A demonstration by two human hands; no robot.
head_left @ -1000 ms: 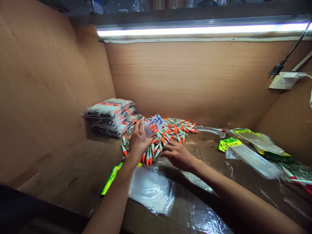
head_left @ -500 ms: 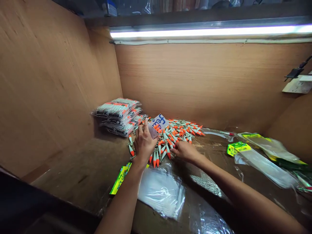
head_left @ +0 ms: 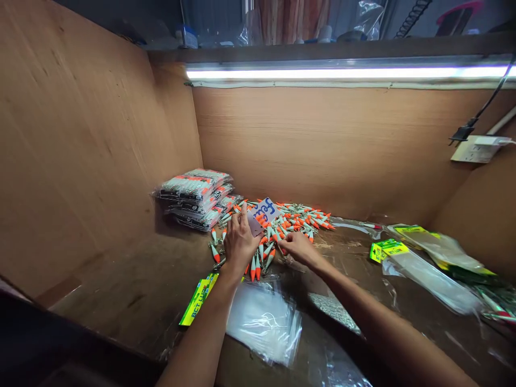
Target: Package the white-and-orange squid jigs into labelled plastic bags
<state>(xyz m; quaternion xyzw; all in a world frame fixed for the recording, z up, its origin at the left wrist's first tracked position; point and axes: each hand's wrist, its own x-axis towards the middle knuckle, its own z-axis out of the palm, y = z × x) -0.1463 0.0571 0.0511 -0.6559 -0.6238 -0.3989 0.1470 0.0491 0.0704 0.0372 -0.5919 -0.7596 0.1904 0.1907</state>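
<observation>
A heap of white-and-orange fishing lures (head_left: 300, 217) with metal hooks lies in front of me. My left hand (head_left: 241, 242) is at the heap's left side, index finger pointing up and thumb to the right; what it grips, if anything, is hidden. Against its thumb side rests a pale card (head_left: 268, 208) with blue handwriting, several orange tips showing over it. At the heap's front edge, my right hand (head_left: 300, 248) has its fingertips pinched together on a lure, mostly covered by the fingers. Clear plastic bags (head_left: 262, 322) lie below the hands.
Packed bags of lures (head_left: 193, 196) are stacked at the back left. Yellow-green header cards (head_left: 197, 301) lie by my left forearm. More header-card bags (head_left: 429, 274) spread to the right. A wooden back wall (head_left: 322, 145) carries a light tube (head_left: 342, 74) and a socket (head_left: 475, 149).
The view has tilted up slightly. My right hand has shifted a little leftward at the heap's front edge, where a lure beside its fingers has moved. The left hand stays by the card.
</observation>
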